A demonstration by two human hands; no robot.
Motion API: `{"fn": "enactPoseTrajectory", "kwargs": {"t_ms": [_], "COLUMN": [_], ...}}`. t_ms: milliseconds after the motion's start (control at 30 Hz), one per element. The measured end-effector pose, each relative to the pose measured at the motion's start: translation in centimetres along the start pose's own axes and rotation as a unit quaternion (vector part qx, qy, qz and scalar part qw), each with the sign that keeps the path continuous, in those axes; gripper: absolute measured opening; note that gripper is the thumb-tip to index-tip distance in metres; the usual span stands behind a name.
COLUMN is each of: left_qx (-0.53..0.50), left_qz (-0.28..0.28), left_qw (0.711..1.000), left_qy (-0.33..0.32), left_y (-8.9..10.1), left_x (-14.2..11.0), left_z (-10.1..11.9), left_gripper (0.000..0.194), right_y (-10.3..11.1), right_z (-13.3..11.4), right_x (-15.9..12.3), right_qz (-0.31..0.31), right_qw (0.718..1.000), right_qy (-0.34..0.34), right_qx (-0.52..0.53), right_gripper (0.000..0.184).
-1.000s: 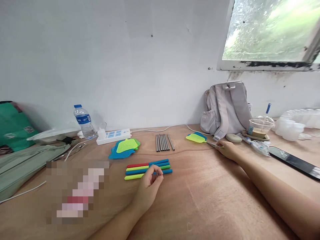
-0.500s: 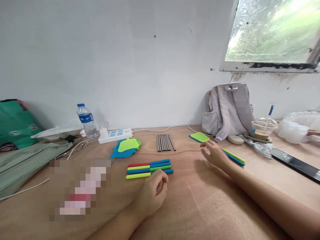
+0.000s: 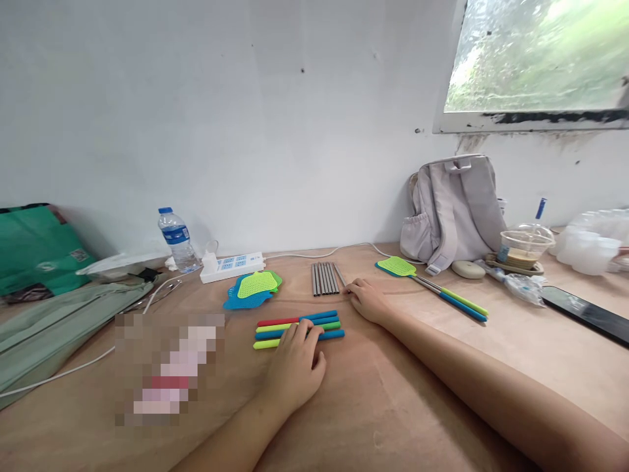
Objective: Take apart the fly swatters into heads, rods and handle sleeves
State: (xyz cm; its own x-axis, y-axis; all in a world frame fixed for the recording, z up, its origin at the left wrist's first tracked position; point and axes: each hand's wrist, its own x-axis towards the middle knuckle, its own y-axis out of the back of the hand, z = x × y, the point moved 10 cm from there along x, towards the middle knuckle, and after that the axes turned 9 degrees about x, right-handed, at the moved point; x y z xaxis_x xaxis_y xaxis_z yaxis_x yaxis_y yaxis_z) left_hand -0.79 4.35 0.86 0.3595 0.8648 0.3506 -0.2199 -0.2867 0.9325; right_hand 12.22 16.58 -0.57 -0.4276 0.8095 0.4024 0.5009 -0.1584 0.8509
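Observation:
My right hand [image 3: 367, 301] reaches to the rightmost metal tube [image 3: 339, 272], its fingertips closed at the tube's near end, which they cover. That tube lies slightly apart from a row of several metal tubes [image 3: 324, 278]. My left hand [image 3: 297, 357] rests over several coloured plastic handles [image 3: 278, 322], fingers apart and thumb held away; its fingertips touch or hover just above them. These handles lie side by side in red, blue, yellow-green and green. Two fly swatters, one with a yellow-green head [image 3: 397, 265] and a blue handle [image 3: 462, 305] below, lie to the right.
Loose mesh swatter heads [image 3: 255, 285] are piled near a white power strip [image 3: 233, 263]. Behind stand a water bottle [image 3: 177, 239] and a grey backpack [image 3: 452, 210]. A drink cup [image 3: 523, 246] and a black phone [image 3: 587, 314] are at the right. A blurred patch covers something at left.
My right hand has moved left from the swatters to the rightmost metal tube. My left hand has opened out and stretched its fingers over the coloured handles. The view has shifted slightly.

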Motion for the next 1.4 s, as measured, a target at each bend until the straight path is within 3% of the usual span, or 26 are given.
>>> {"fn": "enactPoseTrajectory", "kwargs": {"t_ms": [233, 433, 667, 767, 833, 933, 1000, 1200, 1400], "left_qx": [-0.001, -0.023, -0.053, -0.061, -0.069, -0.079, -0.083, -0.121, -0.137], "left_qz": [-0.011, -0.002, -0.017, -0.023, -0.024, -0.032, -0.033, -0.018, -0.024], "left_qw": [1.0, 0.999, 0.998, 0.997, 0.997, 0.996, 0.995, 0.99, 0.987], "left_qy": [-0.016, -0.026, -0.037, -0.029, -0.03, -0.036, -0.038, -0.065, -0.083], "left_y": [0.0, -0.3, -0.7, -0.9, -1.0, -1.2, -1.2, -0.6, -0.5], "left_x": [0.1, 0.3, 0.4, 0.5, 0.6, 0.8, 1.1, 1.3, 1.1], "left_z": [0.0, 0.0, 0.3, 0.0, -0.2, -0.5, -0.6, -0.2, 0.3], "left_gripper": [0.026, 0.02, 0.017, 0.017, 0.018, 0.02, 0.02, 0.022, 0.022], "right_y": [0.6, 1.7, 3.3, 4.1, 4.4, 4.6, 4.8, 4.1, 2.7], "right_z": [0.3, -2.6, -4.8, -3.5, -1.8, -0.1, 0.0, -3.0, -5.7], "right_x": [-1.4, -4.4, -7.6, -7.1, -6.6, -6.2, -6.3, -7.6, -7.8], "right_qz": [-0.03, -0.058, -0.066, -0.029, -0.01, -0.027, -0.052, -0.14, -0.098], "right_qw": [0.999, 0.994, 0.988, 0.994, 0.999, 0.999, 0.997, 0.977, 0.976], "right_qy": [0.007, 0.069, 0.132, 0.1, 0.049, 0.007, 0.025, 0.127, 0.116], "right_qx": [-0.043, -0.06, 0.046, 0.032, 0.013, 0.021, 0.05, 0.094, 0.154], "right_gripper": [0.03, 0.025, 0.028, 0.038, 0.035, 0.027, 0.027, 0.024, 0.02]}}
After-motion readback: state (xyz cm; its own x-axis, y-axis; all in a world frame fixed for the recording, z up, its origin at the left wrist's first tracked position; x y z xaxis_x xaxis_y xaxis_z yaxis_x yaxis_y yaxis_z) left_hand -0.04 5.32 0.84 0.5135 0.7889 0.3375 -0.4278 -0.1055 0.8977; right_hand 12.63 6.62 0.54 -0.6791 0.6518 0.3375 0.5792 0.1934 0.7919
